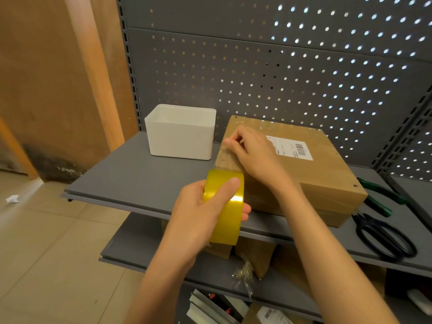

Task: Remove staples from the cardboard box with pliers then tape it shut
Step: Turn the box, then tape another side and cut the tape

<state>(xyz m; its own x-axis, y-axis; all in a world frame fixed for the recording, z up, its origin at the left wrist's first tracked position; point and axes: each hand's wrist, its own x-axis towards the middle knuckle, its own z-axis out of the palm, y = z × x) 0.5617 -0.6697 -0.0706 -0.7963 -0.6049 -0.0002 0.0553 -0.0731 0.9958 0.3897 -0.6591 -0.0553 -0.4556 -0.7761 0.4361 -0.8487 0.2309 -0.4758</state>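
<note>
A closed brown cardboard box (311, 174) with a white shipping label lies on the grey shelf (131, 176). My left hand (201, 211) grips a yellow roll of tape (228, 206) just in front of the box's left end. A strip of clear tape runs from the roll up over the box's left edge. My right hand (252, 153) rests on the box's top left and pinches the strip's free end there. Green-handled pliers (378, 195) lie on the shelf to the right of the box.
A white open bin (182, 134) stands left of the box against the pegboard back. Black scissors (385, 237) lie at the shelf's right front. Lower shelves hold crumpled cardboard and small items. A wooden panel and tiled floor are to the left.
</note>
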